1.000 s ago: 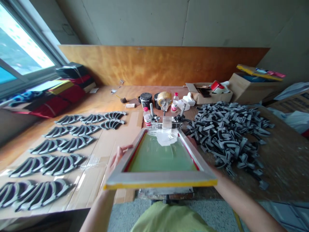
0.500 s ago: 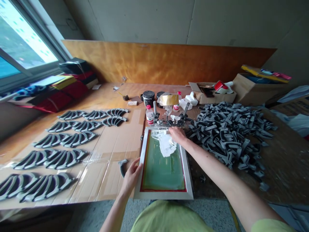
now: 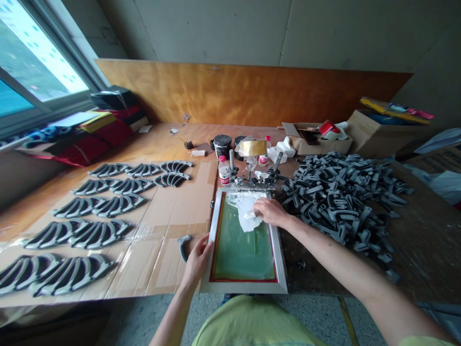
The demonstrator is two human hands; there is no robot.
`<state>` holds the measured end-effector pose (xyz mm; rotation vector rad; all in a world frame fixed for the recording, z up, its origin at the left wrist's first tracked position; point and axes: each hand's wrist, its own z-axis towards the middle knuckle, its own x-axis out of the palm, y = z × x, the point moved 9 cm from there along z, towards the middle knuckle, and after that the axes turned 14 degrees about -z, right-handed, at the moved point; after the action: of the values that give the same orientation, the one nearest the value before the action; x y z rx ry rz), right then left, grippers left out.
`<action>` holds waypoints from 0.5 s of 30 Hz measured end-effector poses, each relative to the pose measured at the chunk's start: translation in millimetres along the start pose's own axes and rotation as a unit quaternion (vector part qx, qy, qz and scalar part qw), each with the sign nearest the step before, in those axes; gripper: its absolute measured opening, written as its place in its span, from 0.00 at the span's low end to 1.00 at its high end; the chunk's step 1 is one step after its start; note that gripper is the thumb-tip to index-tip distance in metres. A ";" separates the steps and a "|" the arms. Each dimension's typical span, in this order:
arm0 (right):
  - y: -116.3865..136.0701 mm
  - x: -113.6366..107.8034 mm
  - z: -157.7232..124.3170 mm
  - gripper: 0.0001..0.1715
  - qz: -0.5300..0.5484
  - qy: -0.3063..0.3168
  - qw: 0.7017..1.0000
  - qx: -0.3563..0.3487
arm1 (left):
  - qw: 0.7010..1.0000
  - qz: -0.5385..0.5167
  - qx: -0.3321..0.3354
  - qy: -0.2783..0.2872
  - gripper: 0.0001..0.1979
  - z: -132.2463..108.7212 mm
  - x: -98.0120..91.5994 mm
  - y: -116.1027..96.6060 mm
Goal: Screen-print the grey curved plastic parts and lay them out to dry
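Note:
A screen-printing frame with green mesh and a red inner border lies in front of me, its far end beside a metal clamp. My left hand grips the frame's left edge, with fingers on the rim. Above the mesh, my right hand is closed on a small white-coated scraper, mostly hidden by the fingers. White ink lies thick under and around it on the far half of the mesh. One curved grey part rests on cardboard just left of my left hand.
Rows of curved grey parts lie on the cardboard at left. A large heap of similar parts fills the right side. Behind the clamp stand a red-capped bottle, a black tub and an open carton.
My right hand has moved toward me and slightly right, from the frame's far edge to above the white ink, and the scraper now shows. My left hand has stayed at the frame's edge.

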<state>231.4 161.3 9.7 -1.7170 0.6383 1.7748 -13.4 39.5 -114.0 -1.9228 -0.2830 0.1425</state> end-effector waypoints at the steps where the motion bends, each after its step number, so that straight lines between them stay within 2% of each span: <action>1: 1.5 1.5 -0.3 0.11 -0.011 -0.021 1.000 0.018 | 1.000 0.001 -0.001 0.007 0.38 0.3 0.8 0.4; 4: 16.7 11.6 -14.2 0.13 -0.035 -0.057 0.998 0.018 | 1.000 -0.001 -0.010 0.025 0.38 0.9 2.4 2.6; 6: 23.7 14.5 -24.6 0.14 -0.028 -0.057 0.998 -0.005 | 1.000 -0.008 -0.015 0.020 0.37 1.2 1.0 3.8; 8: 19.5 9.4 -24.4 0.15 -0.006 -0.049 0.999 -0.015 | 1.000 -0.017 -0.017 0.017 0.37 0.8 0.4 2.7; 11: -9.1 -7.1 1.8 0.27 0.033 -0.042 0.998 0.039 | 0.999 -0.029 -0.019 0.018 0.38 -3.3 1.3 -9.4; 13: -32.8 -15.4 26.3 0.36 0.043 -0.032 0.994 0.098 | 0.998 -0.042 -0.026 0.031 0.39 -9.6 4.1 -26.7; 15: -52.9 -20.5 44.9 0.39 0.033 -0.015 0.989 0.145 | 0.997 -0.054 -0.032 0.045 0.40 -17.3 6.4 -50.6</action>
<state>236.0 228.7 35.6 -1.4838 0.9013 1.6542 -9.7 42.8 -60.3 -1.9672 -0.3347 -0.0248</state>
